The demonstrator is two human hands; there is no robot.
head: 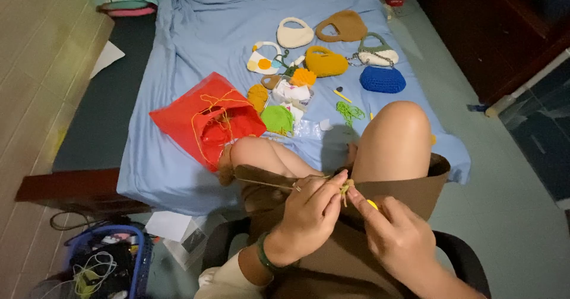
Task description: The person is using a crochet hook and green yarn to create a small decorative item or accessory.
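Small olive-tan crochet piece (346, 188), knotty and fringed, pinched above the lap, just in front of the raised knee (396, 134). Left hand (309, 216) curled, fingertips closed on the piece and on a taut strand of tan yarn (267, 183) running left across the thigh; dark green bangle (265, 256) round the wrist. Right hand (395, 233) bent inward, thumb and forefinger gripping a crochet hook with a yellow handle (371, 204), tip hidden in the stitches. Brown skirt (409, 189) beneath, smooth and matte, over a dark chair. Beyond the knees, a rumpled light-blue sheet (202, 32) on a bed. On it, a crinkled red plastic bag (205, 118) trailing orange yarn, a green yarn ball (277, 119), loose bright-green thread (349, 112). Farther off, small crocheted handbags, rounded and nubbly: cream (295, 33), tan (341, 27), mustard (325, 61), royal blue (382, 79), one grey-and-cream (376, 52), one white with coloured dots (263, 59). Low left on the floor, a blue plastic basket (139, 257) of tangled cords.
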